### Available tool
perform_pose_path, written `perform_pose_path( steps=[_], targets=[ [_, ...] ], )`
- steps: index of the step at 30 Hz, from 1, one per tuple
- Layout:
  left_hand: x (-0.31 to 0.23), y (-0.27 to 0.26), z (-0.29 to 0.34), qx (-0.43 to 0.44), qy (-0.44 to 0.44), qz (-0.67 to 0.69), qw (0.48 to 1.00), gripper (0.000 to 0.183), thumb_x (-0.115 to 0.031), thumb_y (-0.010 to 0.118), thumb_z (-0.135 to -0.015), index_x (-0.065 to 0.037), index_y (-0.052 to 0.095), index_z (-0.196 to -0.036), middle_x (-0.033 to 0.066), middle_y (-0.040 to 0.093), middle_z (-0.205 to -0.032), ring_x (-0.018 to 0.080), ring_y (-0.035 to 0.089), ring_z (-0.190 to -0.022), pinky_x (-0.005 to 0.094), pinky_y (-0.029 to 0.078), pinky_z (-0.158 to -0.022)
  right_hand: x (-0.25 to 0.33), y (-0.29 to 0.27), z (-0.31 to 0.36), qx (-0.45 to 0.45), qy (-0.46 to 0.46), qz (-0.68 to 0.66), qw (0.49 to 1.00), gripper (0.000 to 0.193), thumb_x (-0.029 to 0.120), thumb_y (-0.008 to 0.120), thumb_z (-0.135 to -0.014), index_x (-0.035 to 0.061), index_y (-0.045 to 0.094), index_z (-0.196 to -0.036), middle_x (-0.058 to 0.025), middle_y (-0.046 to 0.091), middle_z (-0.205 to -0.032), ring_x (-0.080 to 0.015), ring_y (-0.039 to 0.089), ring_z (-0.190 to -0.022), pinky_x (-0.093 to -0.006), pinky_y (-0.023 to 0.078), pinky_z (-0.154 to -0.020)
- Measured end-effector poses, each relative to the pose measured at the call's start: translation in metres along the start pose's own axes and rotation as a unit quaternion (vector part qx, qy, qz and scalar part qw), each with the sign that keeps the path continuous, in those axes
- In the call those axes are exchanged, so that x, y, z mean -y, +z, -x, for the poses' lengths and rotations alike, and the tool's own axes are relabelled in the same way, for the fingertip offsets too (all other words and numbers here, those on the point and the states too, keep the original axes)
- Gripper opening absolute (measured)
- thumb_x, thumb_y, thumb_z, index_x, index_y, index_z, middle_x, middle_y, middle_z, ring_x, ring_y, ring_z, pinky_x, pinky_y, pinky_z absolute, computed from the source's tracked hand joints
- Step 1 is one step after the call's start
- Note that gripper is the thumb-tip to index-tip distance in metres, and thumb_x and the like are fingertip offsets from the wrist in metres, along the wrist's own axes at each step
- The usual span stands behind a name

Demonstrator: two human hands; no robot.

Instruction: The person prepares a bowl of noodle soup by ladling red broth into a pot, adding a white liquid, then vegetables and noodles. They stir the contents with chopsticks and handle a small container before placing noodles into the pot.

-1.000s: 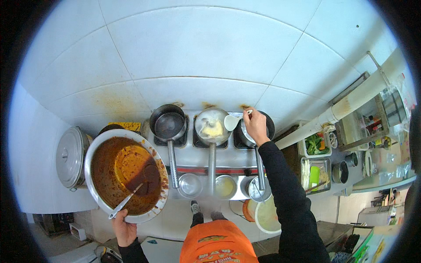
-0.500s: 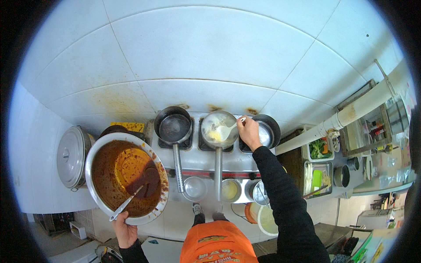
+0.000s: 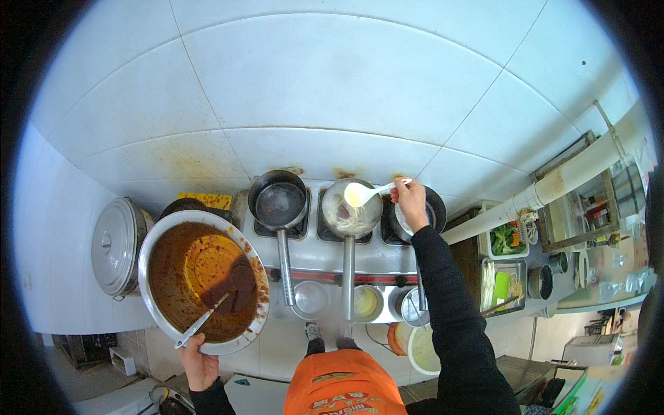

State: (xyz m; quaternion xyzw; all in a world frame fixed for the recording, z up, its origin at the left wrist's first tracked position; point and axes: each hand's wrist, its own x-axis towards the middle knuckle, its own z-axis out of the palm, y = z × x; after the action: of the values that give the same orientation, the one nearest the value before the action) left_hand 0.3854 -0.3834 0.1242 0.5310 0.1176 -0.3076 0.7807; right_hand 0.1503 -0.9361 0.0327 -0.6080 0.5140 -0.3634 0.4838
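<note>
Your right hand (image 3: 412, 203) grips a white spoon (image 3: 360, 195) over the middle pan (image 3: 351, 209) on the stove; your left hand (image 3: 199, 363) holds the big sauce bowl (image 3: 155, 249) by its near rim.

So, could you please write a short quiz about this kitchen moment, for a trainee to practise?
1. True or false: the right hand holds the white ladle over the middle saucepan.
2. What does the left hand grip?
A. the rim of the big bowl of red-brown sauce
B. the steel pot lid
C. a green vegetable tray
3. Fill in: the pan left of the middle saucepan has its long handle pointing ____ the person.

Key:
1. True; the ladle carries pale yellow liquid.
2. A; a metal spoon rests in the bowl by that hand.
3. toward.
</note>
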Motion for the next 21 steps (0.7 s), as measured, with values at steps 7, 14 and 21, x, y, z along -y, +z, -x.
perform_pose_path(
  steps=[7, 14, 21],
  targets=[
    [0.003, 0.001, -0.004, 0.003, 0.024, -0.005, 1.000, 0.038, 0.001, 0.056, -0.090, 0.004, 0.053, -0.127, 0.0146, 0.066, -0.120, 0.0262, 0.071, -0.103, 0.0391, 0.064, -0.087, -0.012, -0.012, -0.017, -0.033, -0.091, 0.196, 0.976, 0.028, 0.024, 0.065, -0.097, -0.0011, 0.073, -0.090, -0.0089, 0.071, -0.067, -0.0178, 0.068, -0.057, -0.0335, 0.055, -0.059],
    [0.002, -0.001, -0.003, -0.034, 0.021, -0.030, 0.999, 0.035, 0.000, 0.056, -0.090, 0.006, 0.055, -0.125, 0.0164, 0.068, -0.120, 0.0268, 0.072, -0.101, 0.0394, 0.065, -0.085, -0.037, 0.026, -0.015, 0.044, -0.069, 0.166, 0.983, 0.027, 0.024, 0.063, -0.098, 0.0008, 0.072, -0.087, -0.0085, 0.071, -0.066, -0.0190, 0.070, -0.061, -0.0345, 0.055, -0.061],
    [-0.001, 0.003, 0.000, -0.002, 0.011, 0.002, 1.000, 0.046, 0.005, 0.055, -0.089, 0.003, 0.046, -0.134, 0.0147, 0.061, -0.124, 0.0256, 0.068, -0.104, 0.0387, 0.064, -0.086, -0.034, 0.043, 0.003, 0.146, -0.004, 0.069, 0.987, 0.025, 0.021, 0.065, -0.097, -0.0027, 0.072, -0.098, -0.0087, 0.072, -0.074, -0.0148, 0.067, -0.061, -0.0311, 0.054, -0.059]
  ],
)
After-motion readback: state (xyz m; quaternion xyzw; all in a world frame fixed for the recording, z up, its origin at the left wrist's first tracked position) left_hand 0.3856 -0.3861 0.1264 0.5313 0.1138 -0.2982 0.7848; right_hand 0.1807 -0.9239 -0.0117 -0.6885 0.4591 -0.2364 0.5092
